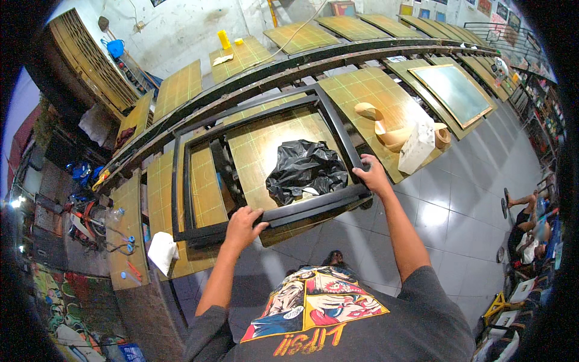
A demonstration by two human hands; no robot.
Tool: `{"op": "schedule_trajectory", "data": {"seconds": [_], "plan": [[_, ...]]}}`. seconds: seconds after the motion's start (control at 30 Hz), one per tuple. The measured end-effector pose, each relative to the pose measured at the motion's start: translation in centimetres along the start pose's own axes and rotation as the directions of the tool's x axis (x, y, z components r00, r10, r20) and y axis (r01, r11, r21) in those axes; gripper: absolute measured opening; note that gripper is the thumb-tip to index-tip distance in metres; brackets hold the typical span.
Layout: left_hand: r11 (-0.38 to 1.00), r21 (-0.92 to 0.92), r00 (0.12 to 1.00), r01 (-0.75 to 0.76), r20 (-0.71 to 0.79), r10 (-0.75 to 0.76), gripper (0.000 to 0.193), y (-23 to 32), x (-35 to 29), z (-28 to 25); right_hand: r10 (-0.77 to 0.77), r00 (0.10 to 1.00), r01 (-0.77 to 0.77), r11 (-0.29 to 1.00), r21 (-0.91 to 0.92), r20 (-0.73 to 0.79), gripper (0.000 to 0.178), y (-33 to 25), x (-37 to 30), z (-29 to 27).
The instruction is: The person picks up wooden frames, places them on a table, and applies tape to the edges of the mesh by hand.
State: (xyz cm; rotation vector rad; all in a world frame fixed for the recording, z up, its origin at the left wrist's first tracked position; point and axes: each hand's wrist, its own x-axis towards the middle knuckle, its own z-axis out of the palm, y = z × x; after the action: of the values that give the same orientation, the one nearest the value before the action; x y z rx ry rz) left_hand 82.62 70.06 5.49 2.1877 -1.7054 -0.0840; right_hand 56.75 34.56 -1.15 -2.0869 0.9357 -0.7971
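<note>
A large black rectangular frame [274,215] tilts over the row of yellow-brown boards in front of me. At its near bar, my left hand [243,227] is closed with the thumb along the edge. My right hand [373,175] grips the right near corner, thumb on top and fingers curled round the side. Through the frame's opening shows a crumpled black plastic bag [306,171] on a board with pale green grid lines [250,148]. Whether the frame's far side rests on the boards, I cannot tell.
On the board to the right lie a tan paper roll [395,139] and a white block-like thing [417,148]. Further right is a wood-edged screen [453,90]. At left are blue-handled scissors [128,244] and a white packet [163,253]. A person [528,235] sits at far right.
</note>
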Motion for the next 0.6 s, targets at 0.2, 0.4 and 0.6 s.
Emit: {"op": "schedule_trajectory", "data": {"seconds": [0.2, 0.4, 0.6], "plan": [[0.997, -0.051, 0.998, 0.058, 0.031, -0.057, 0.042, 0.7, -0.7, 3.3, 0.002, 1.0, -0.002, 0.999, -0.051, -0.007, 0.043, 2.8, -1.8, 0.5], [1.0, 0.014, 1.0, -0.011, -0.028, 0.011, 0.043, 0.6, -0.7, 3.4, 0.23, 0.973, -0.225, 0.965, -0.134, 0.026, 0.052, 0.0, -1.2, 0.7], [0.998, 0.017, 0.988, 0.055, 0.143, -0.057, 0.041, -0.7, -0.2, 3.6, 0.182, 0.982, -0.139, 0.861, -0.488, 0.042, 0.051, -1.9, -0.9, 1.4]]}}
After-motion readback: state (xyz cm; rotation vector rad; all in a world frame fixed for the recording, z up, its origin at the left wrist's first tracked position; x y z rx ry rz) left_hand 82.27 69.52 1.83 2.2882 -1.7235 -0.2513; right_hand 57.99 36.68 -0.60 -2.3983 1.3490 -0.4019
